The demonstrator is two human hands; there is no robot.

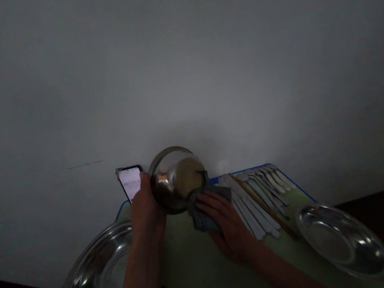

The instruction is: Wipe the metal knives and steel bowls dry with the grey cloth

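Note:
A shiny metal bowl [168,180] is held up on its side above the table, its round base turned toward me. My left hand [146,210] grips the bowl's left edge, with the fingers partly hidden behind it. Against the lower right of the bowl, my right hand [225,219] presses a dark grey cloth [202,218], fingers bent over the fabric. The bowl's inside is hidden from view.
A phone [131,181] leans on the wall behind my left hand. At the left stands a large metal basin [85,285]; a shallow metal dish [344,241] sits at the right. Several pieces of cutlery [268,185] and wooden chopsticks [260,201] lie on the green table [196,281].

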